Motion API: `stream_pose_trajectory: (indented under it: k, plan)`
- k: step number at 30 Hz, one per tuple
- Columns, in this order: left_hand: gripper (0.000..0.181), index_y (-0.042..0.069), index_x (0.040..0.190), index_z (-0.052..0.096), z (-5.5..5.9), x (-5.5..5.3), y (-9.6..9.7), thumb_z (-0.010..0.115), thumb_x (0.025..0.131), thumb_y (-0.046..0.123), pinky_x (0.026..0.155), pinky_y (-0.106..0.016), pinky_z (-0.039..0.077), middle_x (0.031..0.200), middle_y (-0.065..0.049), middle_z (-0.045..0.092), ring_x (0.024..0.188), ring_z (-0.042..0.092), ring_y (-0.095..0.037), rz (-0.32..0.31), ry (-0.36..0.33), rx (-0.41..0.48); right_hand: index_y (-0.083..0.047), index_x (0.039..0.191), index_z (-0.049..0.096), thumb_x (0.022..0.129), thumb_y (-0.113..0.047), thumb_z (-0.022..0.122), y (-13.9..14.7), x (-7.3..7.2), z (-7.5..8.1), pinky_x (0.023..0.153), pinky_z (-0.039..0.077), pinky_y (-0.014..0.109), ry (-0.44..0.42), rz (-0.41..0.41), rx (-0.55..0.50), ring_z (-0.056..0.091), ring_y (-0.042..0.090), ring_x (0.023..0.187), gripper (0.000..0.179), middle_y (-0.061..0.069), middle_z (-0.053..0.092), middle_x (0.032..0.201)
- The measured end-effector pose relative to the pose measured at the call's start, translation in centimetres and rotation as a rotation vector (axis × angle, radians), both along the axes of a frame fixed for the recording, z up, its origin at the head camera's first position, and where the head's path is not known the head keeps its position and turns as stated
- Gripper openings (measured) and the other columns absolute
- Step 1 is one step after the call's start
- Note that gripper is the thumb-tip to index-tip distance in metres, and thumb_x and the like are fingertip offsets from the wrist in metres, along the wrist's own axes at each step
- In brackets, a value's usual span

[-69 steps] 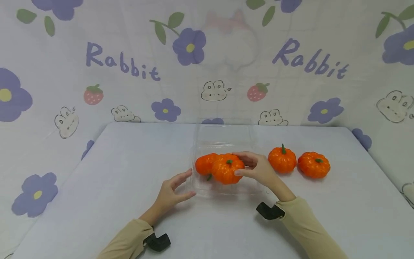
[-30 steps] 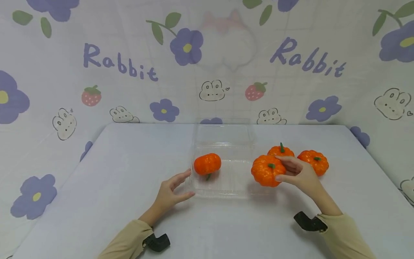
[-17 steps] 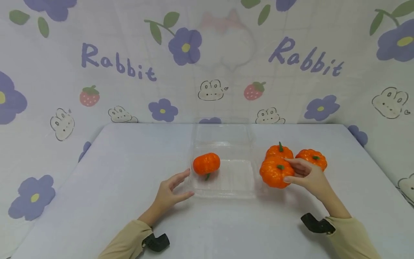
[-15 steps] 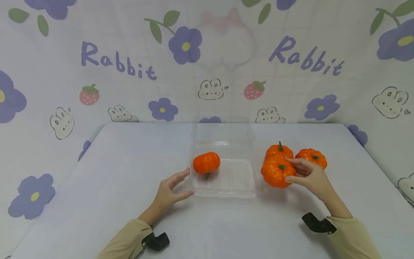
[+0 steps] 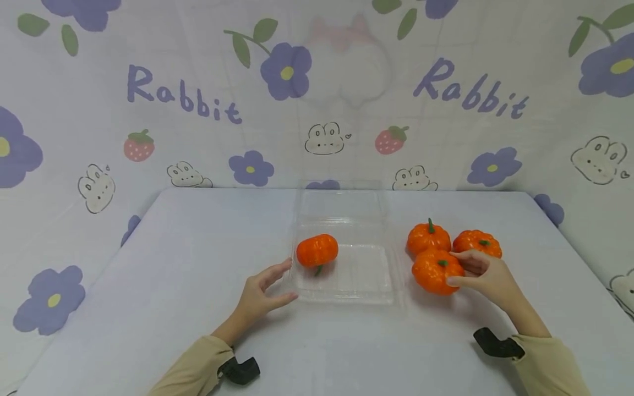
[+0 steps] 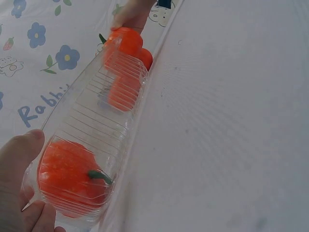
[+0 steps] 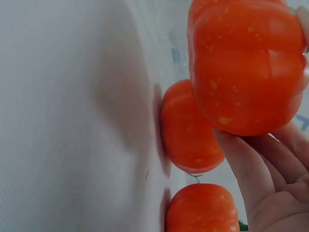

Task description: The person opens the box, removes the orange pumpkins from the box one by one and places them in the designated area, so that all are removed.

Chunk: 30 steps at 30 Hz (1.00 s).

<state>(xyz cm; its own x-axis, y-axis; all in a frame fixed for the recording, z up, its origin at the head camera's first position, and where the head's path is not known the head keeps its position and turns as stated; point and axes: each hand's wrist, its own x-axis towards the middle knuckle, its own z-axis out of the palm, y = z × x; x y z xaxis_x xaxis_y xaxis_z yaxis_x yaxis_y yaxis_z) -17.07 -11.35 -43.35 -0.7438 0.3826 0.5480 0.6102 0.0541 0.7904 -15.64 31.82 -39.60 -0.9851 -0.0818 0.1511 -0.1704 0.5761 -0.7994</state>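
Observation:
My right hand [image 5: 487, 278] pinches a small orange toy pumpkin [image 5: 433, 272] with a green stem, thumb at the near side and fingers behind. In the right wrist view the held pumpkin [image 7: 248, 67] is off the table, with two more pumpkins beyond it. Those two, a pumpkin with an upright stem [image 5: 427, 239] and a flatter one [image 5: 475, 242], sit on the table just behind. My left hand [image 5: 262, 289] spreads its thumb and fingers against the left side of a clear plastic clamshell box [image 5: 364, 275]. Inside the box one pumpkin [image 5: 317, 250] lies tipped on its side.
The box's hinged lid [image 5: 342, 203] stands raised at the back. A white cloth covers the table [image 5: 223, 236]. Behind it hangs a patterned curtain [image 5: 198, 44] with purple flowers and rabbits.
My right hand has lifted the pumpkin out of the box and carried it right, in front of the other two pumpkins, lowering it slightly lately. My left hand has stayed at the box's side.

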Motion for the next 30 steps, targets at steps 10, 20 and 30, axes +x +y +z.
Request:
stream_pose_trajectory:
  k: [10, 20, 30]
  plan:
    - [0.054, -0.02, 0.113, 0.047, 0.2, 0.2, 0.1, 0.072, 0.065, -0.014, 0.091, -0.053, 0.034, 0.117, -0.033, 0.047, 0.108, 0.042, -0.048, 0.024, -0.031, -0.01, 0.006, 0.113, 0.053, 0.075, -0.022, 0.074, 0.7, 0.0, -0.4, 0.08, 0.049, 0.032, -0.074, -0.006, 0.057, 0.056, 0.021, 0.098, 0.051, 0.023, 0.053, 0.117]
    - [0.055, -0.02, 0.114, 0.047, 0.0, 0.2, 0.0, 0.072, 0.065, -0.013, 0.091, -0.051, 0.035, 0.117, -0.033, 0.048, 0.108, 0.043, -0.047, 0.026, -0.022, -0.011, 0.007, 0.11, 0.053, 0.073, -0.017, 0.075, 1.1, -0.2, -0.7, 0.079, 0.046, 0.02, -0.101, 0.055, 0.053, 0.055, 0.005, 0.095, 0.049, 0.024, 0.054, 0.115]
    - [0.055, -0.02, 0.113, 0.047, 0.0, 0.0, 0.0, 0.072, 0.065, -0.014, 0.092, -0.05, 0.035, 0.116, -0.033, 0.048, 0.109, 0.043, -0.046, 0.025, -0.028, -0.013, 0.009, 0.113, 0.051, 0.076, -0.022, 0.073, 1.1, -0.5, -1.0, 0.084, 0.045, 0.043, -0.15, 0.044, 0.082, 0.05, 0.039, 0.105, 0.054, 0.027, 0.053, 0.114]
